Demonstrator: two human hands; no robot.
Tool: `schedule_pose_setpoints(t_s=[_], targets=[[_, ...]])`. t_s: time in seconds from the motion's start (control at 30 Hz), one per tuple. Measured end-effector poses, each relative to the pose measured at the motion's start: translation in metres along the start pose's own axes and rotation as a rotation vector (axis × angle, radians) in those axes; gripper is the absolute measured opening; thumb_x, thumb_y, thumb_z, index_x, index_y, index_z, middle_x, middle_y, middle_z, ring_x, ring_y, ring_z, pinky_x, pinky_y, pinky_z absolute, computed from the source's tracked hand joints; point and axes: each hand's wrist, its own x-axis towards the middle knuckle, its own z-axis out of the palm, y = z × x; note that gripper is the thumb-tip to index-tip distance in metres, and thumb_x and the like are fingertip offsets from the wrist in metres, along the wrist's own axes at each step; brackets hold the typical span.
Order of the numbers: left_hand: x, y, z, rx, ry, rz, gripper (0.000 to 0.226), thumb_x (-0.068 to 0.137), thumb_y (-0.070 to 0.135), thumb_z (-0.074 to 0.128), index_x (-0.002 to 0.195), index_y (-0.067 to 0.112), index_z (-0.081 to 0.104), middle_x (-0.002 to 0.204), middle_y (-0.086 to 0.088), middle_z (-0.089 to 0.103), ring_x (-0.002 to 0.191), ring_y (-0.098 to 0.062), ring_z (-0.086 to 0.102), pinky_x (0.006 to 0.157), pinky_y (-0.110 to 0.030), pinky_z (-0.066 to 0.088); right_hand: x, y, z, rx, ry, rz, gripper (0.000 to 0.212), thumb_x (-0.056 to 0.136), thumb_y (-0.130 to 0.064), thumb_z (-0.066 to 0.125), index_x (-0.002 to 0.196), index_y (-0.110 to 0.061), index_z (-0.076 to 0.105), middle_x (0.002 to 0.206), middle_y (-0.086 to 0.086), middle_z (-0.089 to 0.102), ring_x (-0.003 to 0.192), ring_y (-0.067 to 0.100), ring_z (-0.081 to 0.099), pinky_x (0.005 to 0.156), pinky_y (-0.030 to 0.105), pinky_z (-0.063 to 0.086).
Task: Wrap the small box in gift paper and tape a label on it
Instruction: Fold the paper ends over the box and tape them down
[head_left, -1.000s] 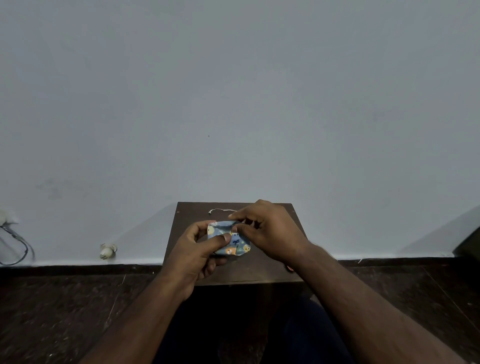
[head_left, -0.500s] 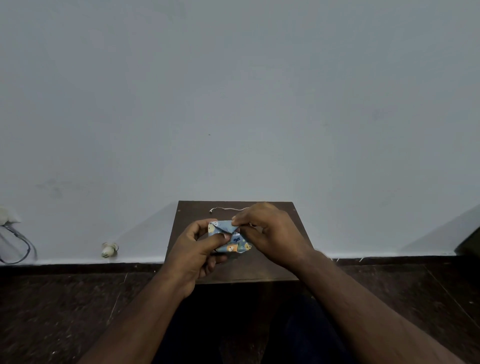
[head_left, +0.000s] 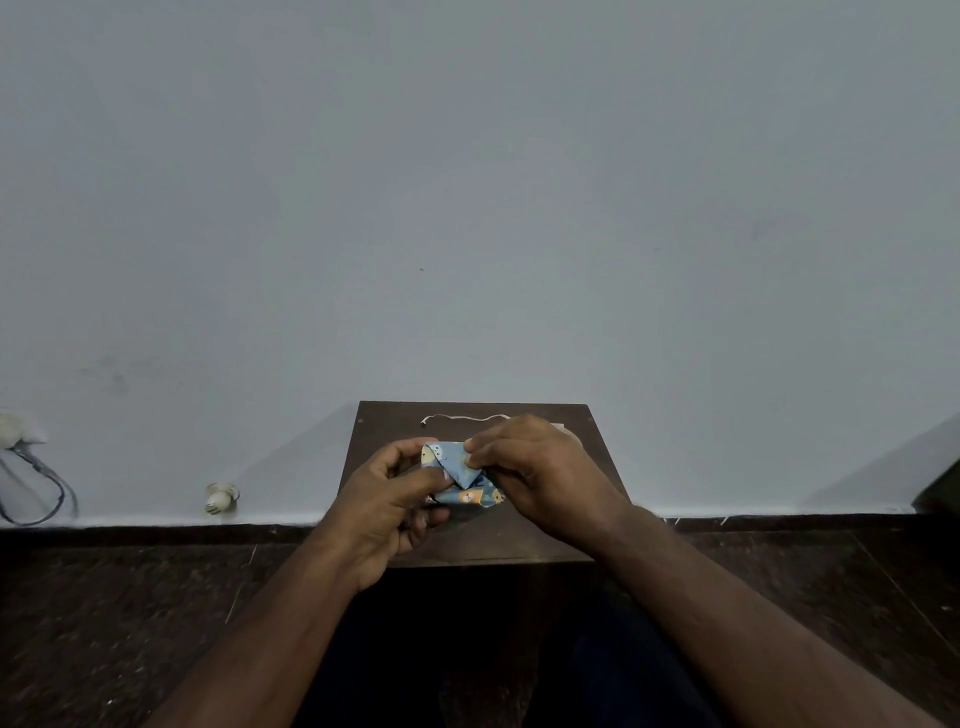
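Note:
A small box wrapped in blue gift paper (head_left: 462, 478) with cartoon prints is held just above a small dark brown table (head_left: 483, 540). My left hand (head_left: 387, 501) grips its left side, thumb across the front. My right hand (head_left: 535, 475) pinches a folded triangular flap of the paper at the box's top right. A thin white string (head_left: 465, 417) lies on the table behind my hands. A pale piece shows by my right hand's far side, mostly hidden.
The table stands against a pale grey wall. A white bulb-like object (head_left: 219, 498) lies on the floor at the wall's base to the left, and a white plug with dark cables (head_left: 31, 467) hangs at the far left. Dark stone floor surrounds the table.
My right hand has folded the paper flap down into a triangle over the box's end. My left hand keeps its hold, and the box stays in nearly the same place.

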Motion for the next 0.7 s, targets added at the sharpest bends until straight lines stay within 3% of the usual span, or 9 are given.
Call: schedule_pose_setpoints(t_s=[0.07, 0.27, 0.37, 0.47, 0.53, 0.6, 0.7], targets=[[0.0, 0.0, -0.001, -0.002, -0.009, -0.01, 0.03, 0.087, 0.008, 0.07, 0.108, 0.028, 0.071, 0.093, -0.007, 0.075, 0.058, -0.019, 0.064, 0.047, -0.021, 0.043, 0.001, -0.001, -0.002, -0.017, -0.038, 0.011, 0.017, 0.085, -0.002, 0.072, 0.097, -0.013, 0.077, 0.11, -0.002, 0.074, 0.102, 0.011, 0.061, 0.094, 0.005, 0.033], [-0.003, 0.004, -0.001, -0.023, -0.066, -0.023, 0.025, 0.087, 0.022, 0.07, 0.112, 0.027, 0.07, 0.094, -0.007, 0.075, 0.06, -0.02, 0.065, 0.052, -0.023, 0.045, 0.002, -0.001, -0.007, -0.039, -0.086, 0.014, 0.019, 0.084, -0.002, 0.071, 0.097, -0.015, 0.077, 0.11, -0.001, 0.074, 0.102, 0.014, 0.062, 0.088, 0.015, 0.039], [-0.005, 0.005, -0.001, -0.015, -0.088, 0.0, 0.042, 0.072, 0.035, 0.079, 0.112, 0.028, 0.07, 0.095, -0.007, 0.075, 0.061, -0.019, 0.064, 0.05, -0.023, 0.045, 0.004, -0.004, -0.01, 0.053, -0.099, 0.065, 0.022, 0.082, -0.001, 0.07, 0.098, -0.015, 0.078, 0.112, -0.002, 0.074, 0.106, 0.007, 0.059, 0.092, 0.013, 0.04], [-0.005, 0.007, -0.004, -0.01, -0.109, 0.04, 0.039, 0.077, 0.025, 0.081, 0.113, 0.029, 0.069, 0.092, -0.004, 0.073, 0.058, -0.018, 0.062, 0.05, -0.022, 0.04, 0.006, -0.006, -0.021, 0.49, -0.044, 0.458, 0.037, 0.081, 0.001, 0.07, 0.104, -0.028, 0.077, 0.113, -0.009, 0.074, 0.108, 0.006, 0.066, 0.094, 0.025, 0.052], [-0.005, 0.008, -0.007, 0.007, -0.136, 0.098, 0.045, 0.069, 0.03, 0.079, 0.113, 0.031, 0.069, 0.096, -0.001, 0.073, 0.062, -0.017, 0.06, 0.051, -0.024, 0.039, 0.004, -0.001, -0.024, 0.717, 0.071, 0.677, 0.034, 0.086, -0.004, 0.071, 0.107, -0.029, 0.075, 0.11, -0.008, 0.075, 0.108, 0.014, 0.068, 0.088, 0.029, 0.057], [-0.006, 0.008, -0.01, 0.014, -0.153, 0.164, 0.049, 0.066, 0.031, 0.077, 0.114, 0.032, 0.068, 0.108, 0.003, 0.071, 0.073, -0.017, 0.06, 0.054, -0.027, 0.04, -0.002, 0.001, -0.021, 0.819, 0.115, 0.897, 0.023, 0.089, -0.022, 0.075, 0.11, -0.029, 0.073, 0.115, -0.003, 0.072, 0.11, 0.021, 0.067, 0.08, 0.032, 0.059], [-0.005, 0.004, -0.011, 0.024, -0.173, 0.263, 0.051, 0.061, 0.026, 0.076, 0.111, 0.031, 0.067, 0.135, 0.021, 0.059, 0.091, -0.013, 0.064, 0.066, -0.037, 0.044, -0.006, -0.004, -0.009, 1.203, 0.038, 1.266, 0.046, 0.083, -0.046, 0.078, 0.121, -0.024, 0.066, 0.131, 0.008, 0.062, 0.113, 0.035, 0.067, 0.09, 0.051, 0.058]])
